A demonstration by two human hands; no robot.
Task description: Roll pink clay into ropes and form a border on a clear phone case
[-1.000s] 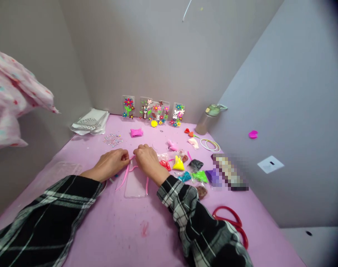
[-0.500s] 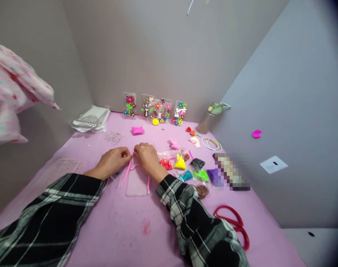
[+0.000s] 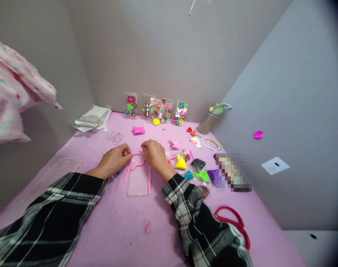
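Five or more clear bags [image 3: 201, 175] are set on the worktop [image 3: 116, 230] beyond the right sleeve, filled with material in black, teal, green, purple and brown; a yellow lump [image 3: 180, 162] is seen beside them; one bottle [image 3: 212, 119] with a green lid is stood at the far right, its contents not made out.

One clear case [image 3: 138, 181] is laid flat in front of the person, its long axis run away from the body, its far end placed between the hands; a pink strip [image 3: 149, 180] is laid along its far edge and right side, with a loose tail slanted off the left side toward the near left; a wavy length is curved inside the far part, whether joined to the rest cannot be told.

The left hand [image 3: 116, 159] is held at the far left corner, the right hand [image 3: 155, 154] at the far right; in each grip the fingers are curled close to the strip, but whether it is pinched cannot be told.

Five decorated cases [image 3: 131, 105] are stood by the back wall; one pair of red scissors [image 3: 231, 215] is partly covered by the right sleeve.
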